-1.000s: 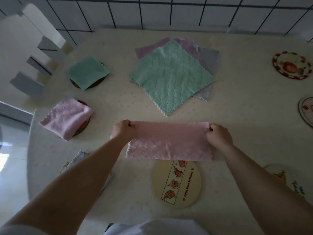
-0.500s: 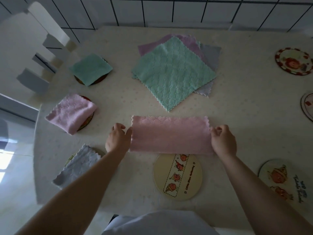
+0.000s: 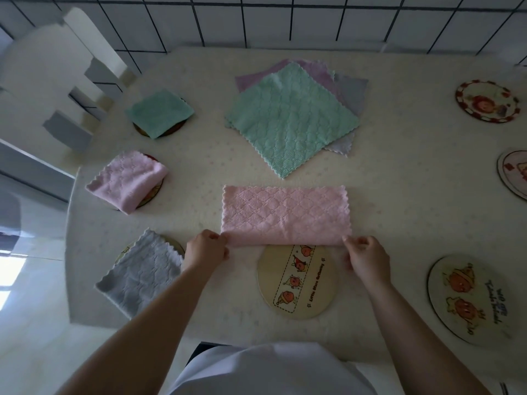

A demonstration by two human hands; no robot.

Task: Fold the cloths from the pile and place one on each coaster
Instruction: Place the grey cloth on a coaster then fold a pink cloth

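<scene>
A pink cloth (image 3: 285,215), folded in half into a long strip, lies flat on the table in front of me. My left hand (image 3: 206,250) pinches its near left corner and my right hand (image 3: 365,253) pinches its near right corner. Just below the strip lies a bare yellow oval coaster (image 3: 296,283). Behind it sits the pile of cloths (image 3: 291,118), a green one on top of purple and grey ones. On the left, a folded green cloth (image 3: 159,112), a folded pink cloth (image 3: 128,181) and a folded grey cloth (image 3: 142,269) each lie on a coaster.
Bare coasters lie on the right: one at the near right (image 3: 467,297), one at the right edge (image 3: 513,172), one at the far right (image 3: 486,101). A white chair (image 3: 54,81) stands at the table's far left. A tiled wall runs behind the table (image 3: 399,195).
Both hands slid from the strip's far corners down to its near corners. The pink cloth now lies flat, slightly farther from me, clear of most of the yellow coaster.
</scene>
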